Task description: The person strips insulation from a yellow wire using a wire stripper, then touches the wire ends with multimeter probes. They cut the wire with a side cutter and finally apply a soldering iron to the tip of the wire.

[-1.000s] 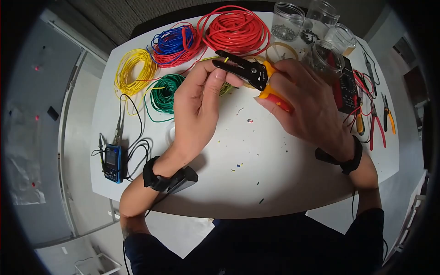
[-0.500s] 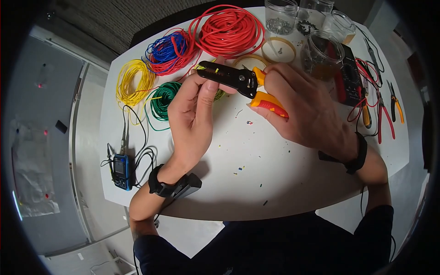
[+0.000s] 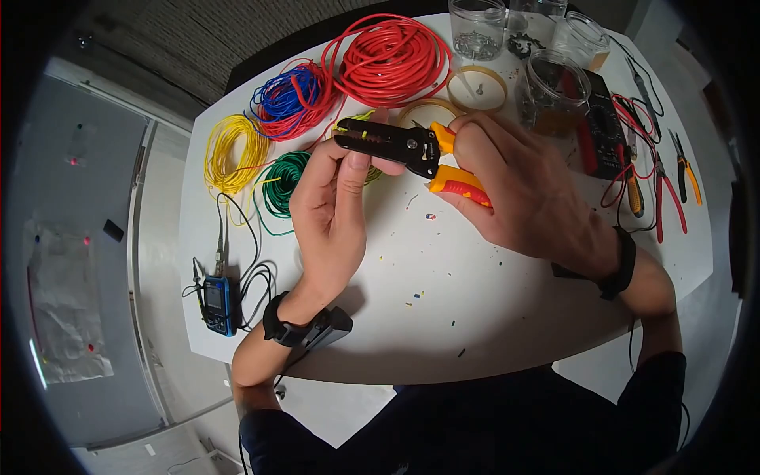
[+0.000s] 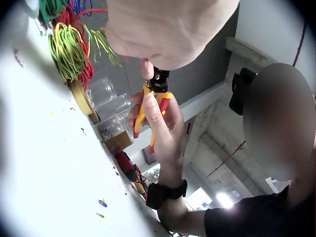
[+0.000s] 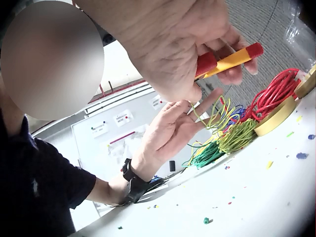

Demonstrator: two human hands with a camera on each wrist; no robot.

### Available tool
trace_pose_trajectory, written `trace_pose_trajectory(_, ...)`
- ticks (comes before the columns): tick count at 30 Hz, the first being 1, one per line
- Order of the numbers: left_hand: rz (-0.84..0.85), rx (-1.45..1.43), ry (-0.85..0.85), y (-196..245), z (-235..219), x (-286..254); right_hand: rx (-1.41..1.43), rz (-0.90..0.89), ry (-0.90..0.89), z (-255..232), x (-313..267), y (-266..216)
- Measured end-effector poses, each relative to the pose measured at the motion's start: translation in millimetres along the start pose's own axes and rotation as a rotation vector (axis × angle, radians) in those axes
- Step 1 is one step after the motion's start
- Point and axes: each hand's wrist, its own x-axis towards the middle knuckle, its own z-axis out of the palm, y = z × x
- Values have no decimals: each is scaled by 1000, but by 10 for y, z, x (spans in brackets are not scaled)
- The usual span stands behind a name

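Observation:
Black wire strippers (image 3: 412, 145) with yellow and red handles are held by my right hand (image 3: 530, 186), its fingers wrapped around the handles. My left hand (image 3: 332, 210) pinches a yellow-green wire (image 5: 213, 118) between thumb and fingertips, right beside the jaws. A bit of yellow-green shows at the jaws in the head view. In the left wrist view the strippers' handles (image 4: 141, 116) stand apart in the right hand, while the left hand (image 4: 168, 32) hides the jaws' tips. The wire's exact end cannot be made out.
Coils of red (image 3: 392, 59), blue (image 3: 286, 91), yellow (image 3: 236, 154) and green wire (image 3: 285, 182) lie at the back left. Clear jars (image 3: 554, 91), a multimeter (image 3: 606, 142) and pliers (image 3: 669, 198) lie right. A blue device (image 3: 215, 305) sits left. Scraps dot the white table (image 3: 491, 317).
The head view has shifted somewhat. The strippers' jaws, clearly apart a second ago, now stand closer together around the yellow-green bit. Both hands keep their holds.

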Motion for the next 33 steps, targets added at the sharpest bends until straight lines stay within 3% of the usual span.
trace_pose_trajectory(9, 11, 10, -6, -15, -4, 0, -46, -29, 66, 31, 4, -7)
trace_pose_trajectory(33, 20, 0, -19, 16, -5, -12, -41, -13, -54, 13, -50, -36)
